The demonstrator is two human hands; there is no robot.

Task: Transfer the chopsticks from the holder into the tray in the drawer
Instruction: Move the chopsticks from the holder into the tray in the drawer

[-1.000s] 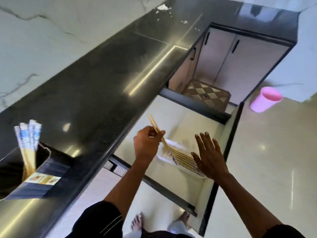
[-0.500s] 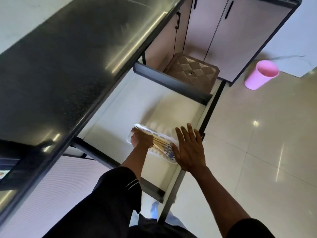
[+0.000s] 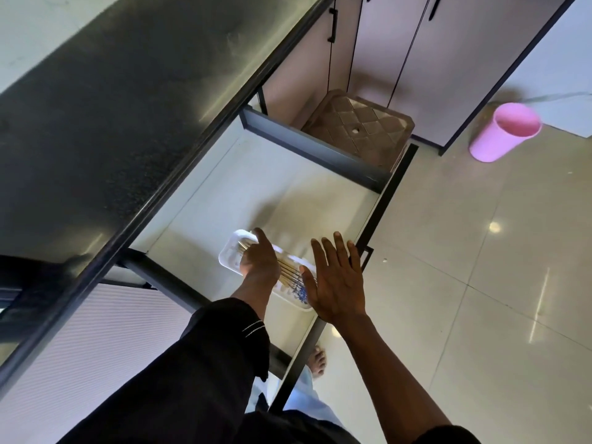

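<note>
One white tray [image 3: 229, 259] sits in the pulled-out drawer [image 3: 224, 193], under the dark table [image 3: 112, 107] edge. The left hand [image 3: 259, 262] is down on the bundle of chopsticks [image 3: 290, 272] lying in the tray; can't tell if its grip is clamped on them. The right hand [image 3: 336, 282] hovers beside, fingers spread apart, holding nothing. There's one pink cup [image 3: 503, 131] on the floor.

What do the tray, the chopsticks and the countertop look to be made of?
Tray: probably plastic, glossy white with a thin rolled rim. Chopsticks: likely bamboo or wood, matte tan, with blue-patterned ends. Countertop: polished dark stone, speckled and reflective, possibly granite.
</note>
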